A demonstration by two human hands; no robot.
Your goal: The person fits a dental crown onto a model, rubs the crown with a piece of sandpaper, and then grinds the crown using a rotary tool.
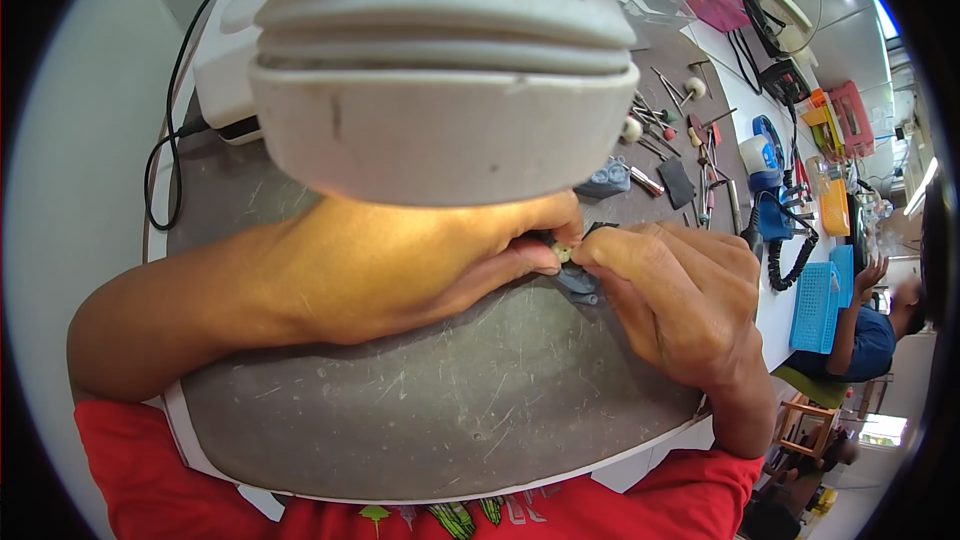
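My left hand point(450, 245) reaches in from the left, its thumb and fingers pinched round a small yellowish-white piece point(563, 253) that looks like a dental crown. From the right, my right hand point(675, 290) meets it, with thumb and forefinger pressed together at the piece. Just below the fingertips shows a blue-grey moulded dental model point(578, 286), partly covered by both hands. Whether the fingers also grip this model cannot be made out. A second grey model point(608, 178) lies on the bench behind my right hand.
A wide white suction hose nozzle point(440, 130) hangs over my left hand. Rotary burs and polishing tips point(655, 120) lie scattered at the back right of the grey bench mat point(430, 410). Beyond are a blue basket point(815, 308), a coiled cord point(795, 265) and another seated person point(850, 340).
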